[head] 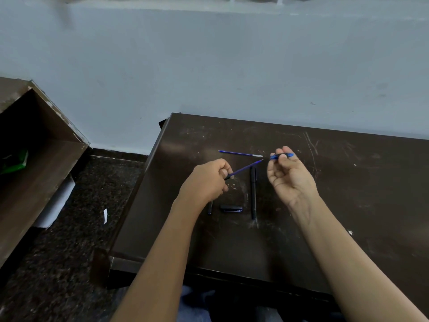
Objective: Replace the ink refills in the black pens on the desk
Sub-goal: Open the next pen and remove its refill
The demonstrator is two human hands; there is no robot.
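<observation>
My left hand (209, 182) grips a pen barrel whose blue refill (246, 168) sticks out up and to the right, tip bare. My right hand (287, 175) is raised palm up and pinches a short blue and black pen section (282, 155) in its fingertips, just right of the refill tip. A loose blue refill (240, 154) lies on the dark desk (348, 205) behind the hands. A whole black pen (253, 192) lies lengthwise between my hands. A black cap (231, 208) and a short black pen part (210, 208) lie below my left hand.
The desk's left edge (139, 189) drops to a dark speckled floor with white paper scraps (105, 215). An open brown shelf unit (41, 159) stands at the left. A pale wall runs behind the desk.
</observation>
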